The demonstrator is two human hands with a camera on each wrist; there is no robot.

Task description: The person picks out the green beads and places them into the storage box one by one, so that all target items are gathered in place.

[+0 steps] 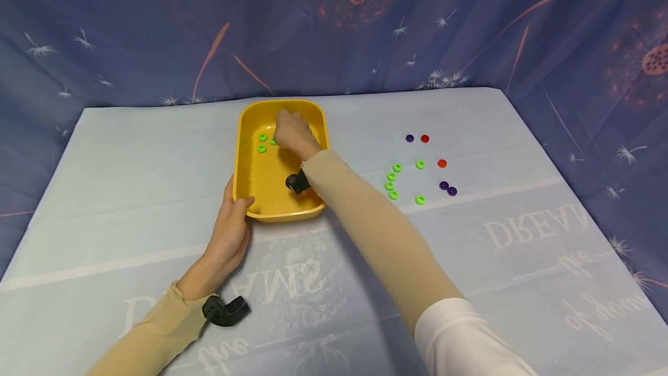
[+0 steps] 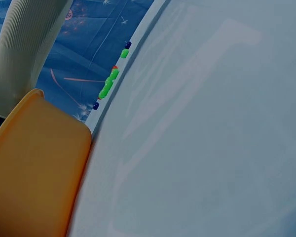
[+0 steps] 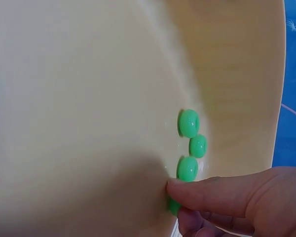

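Note:
A yellow plastic basin [image 1: 266, 187] stands on the cloth, left of the middle in the head view. My left hand [image 1: 229, 230] grips its near left corner, thumb over the rim and fingers outside. My right hand [image 1: 293, 132] reaches down inside at the far end. In the right wrist view, its thumb and finger pinch a green ring-shaped bead [image 3: 173, 206], mostly hidden by the thumb. Several more green beads [image 3: 186, 124] lie in a row just beyond the thumb, along the foot of the wall. The left wrist view shows only the basin's outer wall [image 2: 39, 173].
Right of the basin, several loose green beads [image 1: 394, 195] lie on the tablecloth [image 1: 496, 283]. Among them are dark purple beads [image 1: 452, 191] and red beads [image 1: 425, 138]. A blue patterned curtain [image 1: 292, 33] hangs behind the table. My right forearm crosses over the basin's right rim.

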